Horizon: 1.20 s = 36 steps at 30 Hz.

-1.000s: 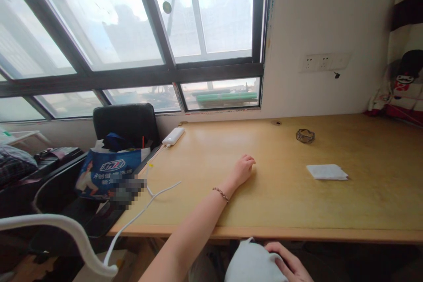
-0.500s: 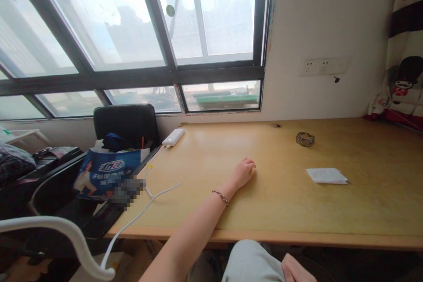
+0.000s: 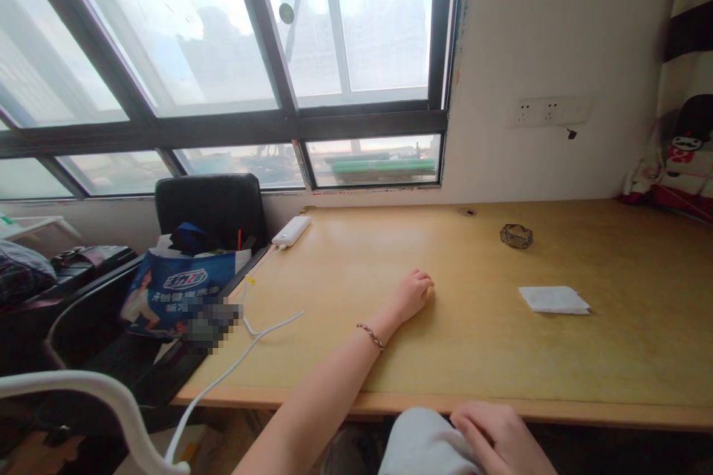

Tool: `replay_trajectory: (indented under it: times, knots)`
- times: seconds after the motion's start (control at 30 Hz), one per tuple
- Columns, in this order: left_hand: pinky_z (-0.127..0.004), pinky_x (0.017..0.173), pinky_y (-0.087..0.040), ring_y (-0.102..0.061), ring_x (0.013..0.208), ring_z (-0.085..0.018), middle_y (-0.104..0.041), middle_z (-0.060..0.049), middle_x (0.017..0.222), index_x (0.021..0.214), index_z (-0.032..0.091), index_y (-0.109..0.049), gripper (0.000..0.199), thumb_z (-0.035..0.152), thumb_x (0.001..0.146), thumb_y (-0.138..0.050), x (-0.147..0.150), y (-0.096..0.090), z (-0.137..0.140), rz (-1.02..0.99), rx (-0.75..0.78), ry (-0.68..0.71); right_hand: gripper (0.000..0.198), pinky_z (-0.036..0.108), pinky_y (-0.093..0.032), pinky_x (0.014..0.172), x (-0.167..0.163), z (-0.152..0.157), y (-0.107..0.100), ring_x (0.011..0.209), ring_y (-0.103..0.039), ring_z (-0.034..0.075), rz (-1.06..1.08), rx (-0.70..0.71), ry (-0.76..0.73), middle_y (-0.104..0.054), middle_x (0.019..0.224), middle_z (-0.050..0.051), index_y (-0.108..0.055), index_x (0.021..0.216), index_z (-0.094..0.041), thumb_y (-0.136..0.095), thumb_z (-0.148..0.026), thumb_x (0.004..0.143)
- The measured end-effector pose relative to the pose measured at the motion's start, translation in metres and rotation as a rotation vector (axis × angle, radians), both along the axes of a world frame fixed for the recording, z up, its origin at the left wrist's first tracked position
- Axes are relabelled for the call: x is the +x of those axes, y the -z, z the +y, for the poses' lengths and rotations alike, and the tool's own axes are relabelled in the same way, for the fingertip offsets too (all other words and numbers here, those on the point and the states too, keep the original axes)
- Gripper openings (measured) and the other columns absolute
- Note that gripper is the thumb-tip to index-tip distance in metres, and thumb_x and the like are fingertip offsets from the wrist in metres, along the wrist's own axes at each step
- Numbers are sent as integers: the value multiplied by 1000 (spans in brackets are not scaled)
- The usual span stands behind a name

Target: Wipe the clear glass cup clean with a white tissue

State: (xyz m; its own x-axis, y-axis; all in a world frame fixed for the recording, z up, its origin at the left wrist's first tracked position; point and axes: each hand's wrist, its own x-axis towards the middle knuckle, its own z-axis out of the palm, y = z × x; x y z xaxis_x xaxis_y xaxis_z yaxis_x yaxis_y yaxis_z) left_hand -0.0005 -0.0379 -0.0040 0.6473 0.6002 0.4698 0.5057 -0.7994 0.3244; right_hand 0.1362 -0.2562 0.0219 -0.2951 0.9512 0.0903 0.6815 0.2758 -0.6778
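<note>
My left hand [image 3: 414, 294] rests on the wooden table [image 3: 473, 356], its fingers curled inward in a loose fist. Nothing shows in it, and a braided bracelet [image 3: 370, 336] circles that wrist. Low in the view, my right hand [image 3: 501, 434] is over my grey-clad knee by the table's front edge. The back of this hand and part of the thumb side show, but its fingertips are hidden. To the right of my left hand lies a folded white paper or tissue [image 3: 554, 300], apart from both hands. Farther back sits a dark openwork ring-shaped object [image 3: 516, 236].
A white power bank [image 3: 291, 231] with a cable lies at the table's back left. Another white cable [image 3: 223, 371] crosses the left edge. A blue bag [image 3: 183, 289] sits on a black chair [image 3: 212, 208] at the left. Windows and a wall socket [image 3: 549, 112] are behind.
My right hand has risen from the bottom edge beside my knee and shows more fully. My left hand stays in place on the table. The view has shifted slightly.
</note>
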Motion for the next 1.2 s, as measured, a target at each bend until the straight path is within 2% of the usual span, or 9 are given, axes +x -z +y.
replay_trajectory:
  times: [0.1, 0.2, 0.33, 0.43, 0.57, 0.7, 0.83, 1.0, 1.2]
  knots:
    - [-26, 77, -42, -49, 85, -14, -60, -5, 85, 83, 15, -60, 25, 4, 77, -39, -1, -1, -1, -16, 1, -11, 35, 26, -44, 57, 23, 39, -9, 61, -57, 17, -11, 130, 207, -62, 66, 4, -60, 67, -21, -34, -38, 83]
    - [-27, 77, -43, -51, 84, -14, -60, -5, 86, 85, 16, -60, 25, 5, 77, -39, -2, -2, -3, -28, -3, -33, 34, 39, -40, 80, 52, 98, -9, 90, -54, 26, -107, 365, 535, -60, 94, 14, -60, 88, -16, -35, -37, 82]
    - [-25, 74, -44, -53, 81, -13, -61, -4, 84, 87, 16, -60, 26, 5, 76, -40, -3, -2, -2, -33, -12, -74, 53, 67, -22, 77, 75, 177, -6, 114, -26, 48, -364, 139, 1010, -27, 126, 32, -46, 114, -5, -43, -42, 76]
    - [-23, 72, -44, -54, 79, -12, -61, -4, 84, 89, 17, -60, 27, 5, 76, -40, -4, -1, -1, -34, -16, -104, 62, 72, -10, 76, 74, 214, 2, 118, -8, 51, -362, -4, 1135, -7, 133, 33, -33, 125, -4, -43, -41, 77]
    - [-23, 73, -45, -55, 80, -12, -61, -4, 84, 90, 17, -61, 28, 5, 75, -40, -4, 2, -1, -35, -17, -122, 64, 69, 1, 82, 61, 226, 19, 119, 10, 47, -428, 93, 1095, 1, 136, 28, -28, 128, -5, -45, -37, 76]
    - [-22, 71, -45, -56, 78, -12, -62, -3, 83, 89, 18, -61, 27, 5, 75, -41, -3, 0, -2, -32, -15, -107, 66, 71, 0, 80, 58, 220, 32, 120, 11, 46, -459, 153, 1084, 0, 136, 28, -32, 126, -6, -46, -43, 74]
    - [-22, 70, -44, -56, 77, -12, -62, -3, 83, 87, 18, -61, 26, 6, 75, -42, -3, -2, -4, -38, -26, -112, 61, 71, -8, 79, 65, 220, 41, 119, -6, 49, -408, 150, 1099, -13, 131, 33, -41, 119, -3, -46, -44, 74]
    - [-23, 71, -44, -56, 78, -12, -62, -4, 83, 87, 17, -60, 25, 9, 77, -40, -5, -3, -3, -70, -10, -143, 38, 46, -35, 85, 59, 221, 38, 108, -41, 34, -314, 349, 674, -39, 119, 26, -49, 110, -5, -44, -26, 78]
    - [-24, 71, -44, -55, 78, -12, -62, -4, 83, 86, 17, -60, 23, 9, 77, -40, -6, -3, -2, -91, 4, -165, 30, 36, -38, 87, 42, 218, 33, 103, -46, 23, -259, 505, 494, -48, 111, 16, -52, 105, -11, -40, -18, 78]
